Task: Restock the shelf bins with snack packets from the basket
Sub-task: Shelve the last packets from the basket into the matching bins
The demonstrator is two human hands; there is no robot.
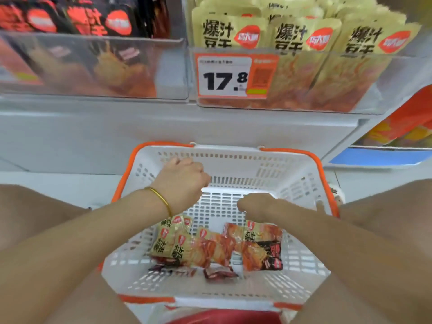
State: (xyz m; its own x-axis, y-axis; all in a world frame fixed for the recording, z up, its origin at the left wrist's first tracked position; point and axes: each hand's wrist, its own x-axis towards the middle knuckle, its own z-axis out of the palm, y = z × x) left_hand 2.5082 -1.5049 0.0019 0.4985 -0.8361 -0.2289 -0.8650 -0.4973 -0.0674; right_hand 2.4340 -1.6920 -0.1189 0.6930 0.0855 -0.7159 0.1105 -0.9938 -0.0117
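A white plastic basket (233, 160) with orange handles sits between my knees, below the shelf. Several small snack packets lie in its near half: beige ones (168, 242) on the left, orange and black ones (261, 249) on the right. My left hand (182, 181), with a gold bangle on the wrist, hovers over the basket's far left, fingers curled with nothing visible in them. My right hand (254, 204) is curled downward above the right-hand packets, apart from them. Above, a clear bin (327, 106) holds upright beige packets, and another clear bin (93, 66) holds black and red packets.
An orange price tag (233, 76) reading 17.8 hangs on the beige bin's front. A white shelf face (117, 132) runs below the bins. More orange packaging (409, 122) shows on a lower shelf at the right. My bare knees flank the basket.
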